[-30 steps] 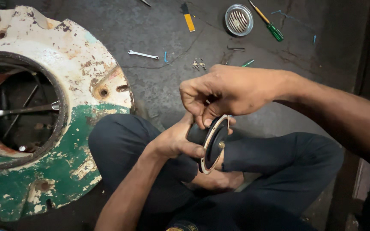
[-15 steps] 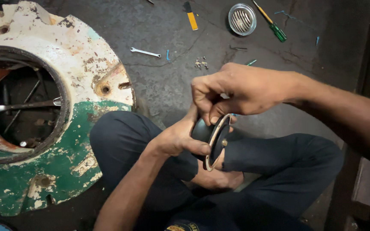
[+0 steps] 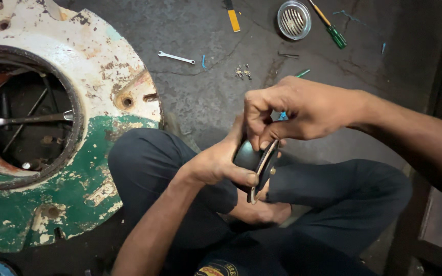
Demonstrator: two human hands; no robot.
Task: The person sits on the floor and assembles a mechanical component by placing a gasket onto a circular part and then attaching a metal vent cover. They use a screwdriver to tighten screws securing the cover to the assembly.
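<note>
Dark round domed part (image 3: 246,156) with pale flat rim ring (image 3: 263,171), held on edge, tilted, above the lap; rim pinched at top, dome cupped from left.

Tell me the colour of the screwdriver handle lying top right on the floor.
Green, on the screwdriver with a yellowish shaft part; seen in the head view.

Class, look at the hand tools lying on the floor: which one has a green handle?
The screwdriver right of the round metal grille. Its handle end is green; the small spanner is bare metal, and the third tool is yellow and black.

Round casing (image 3: 52,128) cut off left; screws (image 3: 242,72) too small to tell.
</note>
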